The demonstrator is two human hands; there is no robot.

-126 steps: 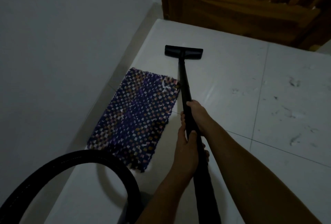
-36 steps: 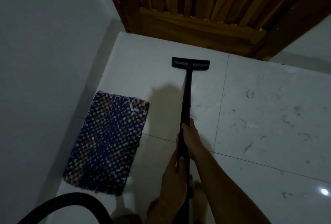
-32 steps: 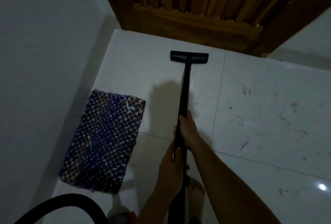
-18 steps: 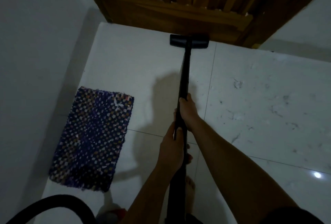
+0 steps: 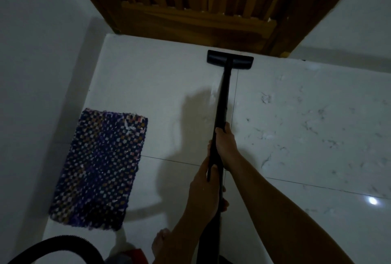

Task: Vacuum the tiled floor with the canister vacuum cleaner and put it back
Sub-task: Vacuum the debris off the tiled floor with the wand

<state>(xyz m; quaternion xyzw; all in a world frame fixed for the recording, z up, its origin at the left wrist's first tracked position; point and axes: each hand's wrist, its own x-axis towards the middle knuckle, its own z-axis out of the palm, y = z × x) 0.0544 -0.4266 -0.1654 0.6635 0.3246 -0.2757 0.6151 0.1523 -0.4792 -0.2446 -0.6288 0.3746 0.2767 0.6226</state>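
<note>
Black vacuum wand [image 5: 222, 103]: both hands clenched round it, right hand [image 5: 226, 143] ahead, left hand [image 5: 204, 192] behind. Floor nozzle [image 5: 230, 60] at 12 o'clock, on white tiled floor [image 5: 296, 120], near wooden door [image 5: 198, 10]. Woven mat [image 5: 99, 170] at 9 o'clock. Hose [image 5: 53, 246] at 7 o'clock.

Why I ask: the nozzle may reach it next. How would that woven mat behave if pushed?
The woven mat looks thin with frayed edges, so it is probably floppy and light. Lying loose on glossy tiled floor, it would likely slide or bunch up under the nozzle.
</note>
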